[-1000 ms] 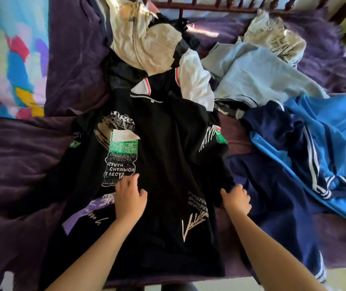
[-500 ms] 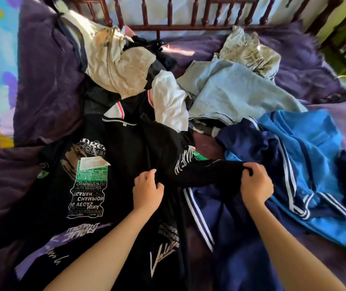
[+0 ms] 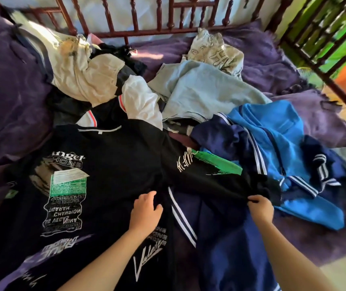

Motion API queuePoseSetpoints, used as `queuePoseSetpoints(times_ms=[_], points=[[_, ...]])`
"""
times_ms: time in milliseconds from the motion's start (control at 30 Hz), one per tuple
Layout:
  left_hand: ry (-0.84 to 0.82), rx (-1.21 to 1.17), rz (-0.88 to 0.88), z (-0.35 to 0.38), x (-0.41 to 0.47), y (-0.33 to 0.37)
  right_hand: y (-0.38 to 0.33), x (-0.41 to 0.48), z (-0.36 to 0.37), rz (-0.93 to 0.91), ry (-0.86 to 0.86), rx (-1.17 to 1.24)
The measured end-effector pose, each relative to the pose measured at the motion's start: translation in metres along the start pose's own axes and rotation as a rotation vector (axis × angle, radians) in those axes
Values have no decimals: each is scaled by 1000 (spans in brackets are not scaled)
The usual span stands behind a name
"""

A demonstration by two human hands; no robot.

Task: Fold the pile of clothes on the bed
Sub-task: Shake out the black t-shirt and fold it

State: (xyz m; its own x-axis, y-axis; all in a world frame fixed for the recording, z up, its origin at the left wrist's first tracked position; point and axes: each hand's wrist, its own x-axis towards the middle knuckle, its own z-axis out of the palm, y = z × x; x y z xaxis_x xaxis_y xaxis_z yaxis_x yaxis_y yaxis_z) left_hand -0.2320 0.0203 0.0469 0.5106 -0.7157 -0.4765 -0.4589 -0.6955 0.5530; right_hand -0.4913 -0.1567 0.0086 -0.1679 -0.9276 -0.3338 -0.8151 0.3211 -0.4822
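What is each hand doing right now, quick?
Left hand: closed on the black shirt.
Right hand: closed, pinching its sleeve.

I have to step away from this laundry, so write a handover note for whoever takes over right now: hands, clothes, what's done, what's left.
Right grip: pinches the cuff of the black shirt, sleeve stretched rightward over a navy garment.
Left grip: on the shirt where that sleeve starts; whether it pinches cloth is unclear.
Shirt lies spread print-up on the bed.
Done: nothing folded in view.
Left: fold this shirt, then the navy garment, blue jacket, pale blue top and cream top heaped by the headboard.
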Motion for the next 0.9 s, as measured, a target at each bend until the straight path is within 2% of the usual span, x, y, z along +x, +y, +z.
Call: queuePoseSetpoints(times_ms=[67,267,400,567,633,700,833,900], points=[[17,-6,-12,-5,-1,-7,1,-5,10,53,17,83],[51,12,-37,-12,6,-16,-12,-3,5,258,264,347],[26,38,-57,-4,11,-19,-6,9,-9,405,318,503],[-3,105,-75,5,13,-28,12,35,-11,626,259,1022],[-10,139,-92,6,14,-33,13,36,-14,681,243,1147],[-9,147,-117,5,14,-37,12,38,-16,675,156,1220],[10,126,-120,3,14,-39,7,41,-22,629,198,1054],[33,105,-127,-2,14,-42,-7,40,-22,453,275,866]])
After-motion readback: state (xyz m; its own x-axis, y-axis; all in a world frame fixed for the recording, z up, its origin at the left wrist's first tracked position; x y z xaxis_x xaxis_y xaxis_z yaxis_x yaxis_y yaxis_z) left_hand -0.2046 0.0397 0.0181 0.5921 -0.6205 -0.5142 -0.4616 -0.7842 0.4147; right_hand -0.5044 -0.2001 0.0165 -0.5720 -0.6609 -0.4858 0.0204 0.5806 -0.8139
